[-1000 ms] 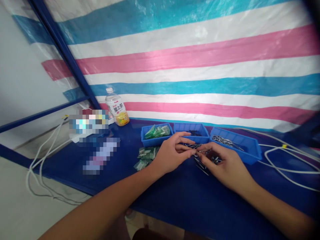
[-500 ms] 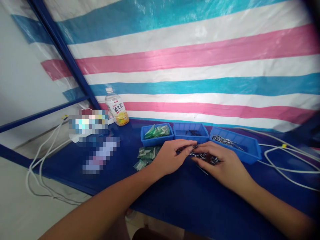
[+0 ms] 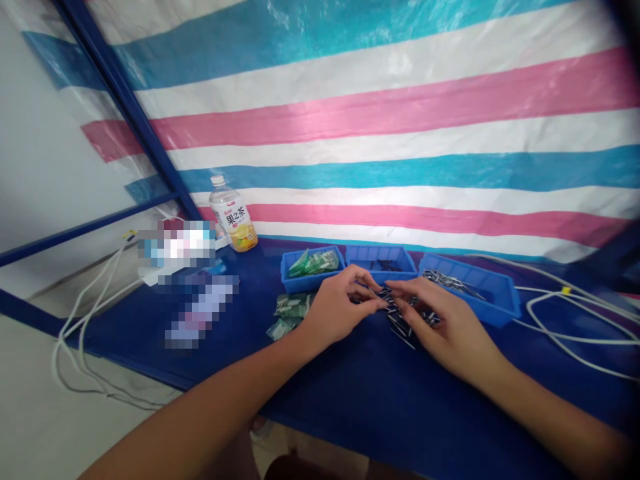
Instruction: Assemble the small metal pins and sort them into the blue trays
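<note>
A loose pile of thin dark and silver metal pins (image 3: 396, 319) lies on the blue table between my two hands. My left hand (image 3: 340, 303) reaches in from the left, thumb and forefinger drawn together at the pile's edge; whatever they pinch is too small to make out. From the other side my right hand (image 3: 445, 317) curves over the pile, its thumb close to the bent fingers, and its grip is partly hidden. Behind the hands stand a blue bin with green packets (image 3: 314, 263), a blue bin with a few dark pieces (image 3: 384, 267) and a blue bin with silver pins (image 3: 453, 283).
Green-tinted packets (image 3: 290, 313) lie beside my left wrist. A drink bottle (image 3: 234, 217) stands at the back left, near blurred-out items (image 3: 205, 310). White cables (image 3: 555, 327) loop over the right side, and a striped sheet (image 3: 380, 120) hangs behind the table (image 3: 360, 400).
My right thumb has moved up towards its fingers, uncovering more of the pile. My left fingers have bent and risen slightly. The bins have hardly shifted in view.
</note>
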`<move>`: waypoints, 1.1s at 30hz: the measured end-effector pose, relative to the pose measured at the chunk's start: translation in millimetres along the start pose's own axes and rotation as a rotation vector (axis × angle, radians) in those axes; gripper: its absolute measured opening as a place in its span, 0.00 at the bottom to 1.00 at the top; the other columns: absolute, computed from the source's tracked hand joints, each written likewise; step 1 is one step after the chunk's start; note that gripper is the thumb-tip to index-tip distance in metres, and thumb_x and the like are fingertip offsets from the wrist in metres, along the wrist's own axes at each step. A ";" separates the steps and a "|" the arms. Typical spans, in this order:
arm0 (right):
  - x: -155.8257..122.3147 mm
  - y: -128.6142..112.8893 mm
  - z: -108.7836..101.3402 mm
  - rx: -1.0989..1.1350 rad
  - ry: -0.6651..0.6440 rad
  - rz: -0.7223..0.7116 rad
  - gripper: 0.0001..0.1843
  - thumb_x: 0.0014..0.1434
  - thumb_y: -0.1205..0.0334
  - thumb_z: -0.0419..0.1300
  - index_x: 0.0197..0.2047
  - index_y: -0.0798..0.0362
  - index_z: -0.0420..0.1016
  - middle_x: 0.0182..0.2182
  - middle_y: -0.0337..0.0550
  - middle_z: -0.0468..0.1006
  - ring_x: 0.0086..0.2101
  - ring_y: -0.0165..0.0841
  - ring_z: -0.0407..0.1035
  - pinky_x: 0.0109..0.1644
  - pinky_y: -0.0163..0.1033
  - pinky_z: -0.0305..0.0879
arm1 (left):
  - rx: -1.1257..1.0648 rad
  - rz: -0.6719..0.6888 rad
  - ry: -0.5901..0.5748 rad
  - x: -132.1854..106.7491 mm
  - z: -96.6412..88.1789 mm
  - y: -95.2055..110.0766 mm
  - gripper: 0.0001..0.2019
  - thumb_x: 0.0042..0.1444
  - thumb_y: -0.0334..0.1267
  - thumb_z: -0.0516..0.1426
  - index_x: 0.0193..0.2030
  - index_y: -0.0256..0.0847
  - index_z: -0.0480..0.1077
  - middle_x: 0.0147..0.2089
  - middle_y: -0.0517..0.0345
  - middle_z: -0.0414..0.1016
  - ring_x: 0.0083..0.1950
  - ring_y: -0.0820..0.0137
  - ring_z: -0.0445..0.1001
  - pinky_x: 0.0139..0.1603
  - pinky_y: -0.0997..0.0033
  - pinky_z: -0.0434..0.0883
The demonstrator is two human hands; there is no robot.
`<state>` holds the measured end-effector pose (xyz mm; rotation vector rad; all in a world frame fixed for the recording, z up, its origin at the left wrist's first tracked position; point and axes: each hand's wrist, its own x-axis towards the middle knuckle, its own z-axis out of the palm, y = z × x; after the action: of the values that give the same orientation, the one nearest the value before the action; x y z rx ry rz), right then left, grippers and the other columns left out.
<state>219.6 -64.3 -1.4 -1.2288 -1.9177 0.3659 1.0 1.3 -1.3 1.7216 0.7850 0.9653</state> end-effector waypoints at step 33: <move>15.3 21.1 -2.8 0.983 0.444 0.753 0.14 0.63 0.50 0.73 0.40 0.52 0.83 0.36 0.48 0.83 0.26 0.29 0.72 0.14 0.27 0.59 | 0.748 0.290 -0.166 0.1 -5.9 -20.1 0.21 0.68 0.38 0.63 0.66 0.41 0.76 0.62 0.46 0.82 0.61 0.53 0.79 0.65 0.47 0.75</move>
<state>231.9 -41.5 -5.4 -1.1273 -0.6395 1.1437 -5.6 10.3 -19.0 2.5834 0.8615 0.7374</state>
